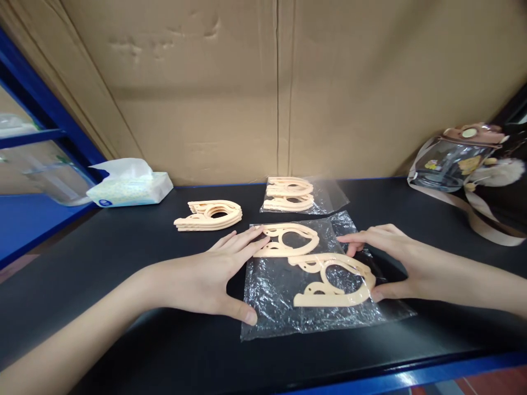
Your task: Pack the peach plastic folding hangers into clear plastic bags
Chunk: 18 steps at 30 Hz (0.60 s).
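Observation:
Two peach folding clothes hangers lie in a clear plastic bag [272, 307] on the black tabletop. The nearer hanger [335, 300] overlaps the lower edge of the farther hanger [302, 226]. My left hand [206, 277] rests spread at the bag's left side, fingertips on the farther hanger's left end and thumb at the bag's left edge. At the right side is my right hand [391, 258], its fingers apart; the thumb touches the nearer hanger's rounded end through the plastic, and the index finger points over the bag's upper part. Some of its fingers are hidden.
Behind the bag lies another bagged set of hangers [288, 204]. A stack of loose hangers [209, 219] sits to its left. A tissue pack [132, 192] stands back left, a strapped clear bottle [453, 159] back right. Cardboard [206, 99] walls the rear.

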{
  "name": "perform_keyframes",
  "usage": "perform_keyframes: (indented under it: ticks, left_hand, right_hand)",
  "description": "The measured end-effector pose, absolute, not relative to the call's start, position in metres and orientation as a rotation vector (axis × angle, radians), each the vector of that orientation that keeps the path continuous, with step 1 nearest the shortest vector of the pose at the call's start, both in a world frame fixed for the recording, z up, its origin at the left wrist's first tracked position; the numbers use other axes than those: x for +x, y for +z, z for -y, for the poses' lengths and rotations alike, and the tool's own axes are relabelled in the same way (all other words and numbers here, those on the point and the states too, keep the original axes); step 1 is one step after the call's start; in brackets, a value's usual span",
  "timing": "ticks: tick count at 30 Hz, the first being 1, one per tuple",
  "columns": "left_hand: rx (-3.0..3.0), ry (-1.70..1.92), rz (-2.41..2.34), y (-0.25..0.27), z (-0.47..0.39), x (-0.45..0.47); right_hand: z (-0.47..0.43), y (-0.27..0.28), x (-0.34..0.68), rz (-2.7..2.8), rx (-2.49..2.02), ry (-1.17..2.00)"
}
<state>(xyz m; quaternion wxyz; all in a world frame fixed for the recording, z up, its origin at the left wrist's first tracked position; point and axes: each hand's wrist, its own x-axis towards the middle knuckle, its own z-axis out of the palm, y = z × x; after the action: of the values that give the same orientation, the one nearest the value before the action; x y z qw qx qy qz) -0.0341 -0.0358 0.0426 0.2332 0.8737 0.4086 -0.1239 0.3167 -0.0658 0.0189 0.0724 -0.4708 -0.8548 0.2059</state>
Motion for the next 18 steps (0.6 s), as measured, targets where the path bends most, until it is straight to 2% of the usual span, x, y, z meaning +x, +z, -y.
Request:
perform_keyframes:
  ticks: [11,18]
  left_hand:
    - [2.460,-0.270,-1.084,0.037,0.034,-0.037]
    - [2.432,-0.302,-1.108,0.038,0.034,-0.036]
  right_hand:
    - [0.060,0.008,0.309,2.468,-1.245,0.745]
    - [0.059,0.010,0.287,2.449,-1.259,0.642]
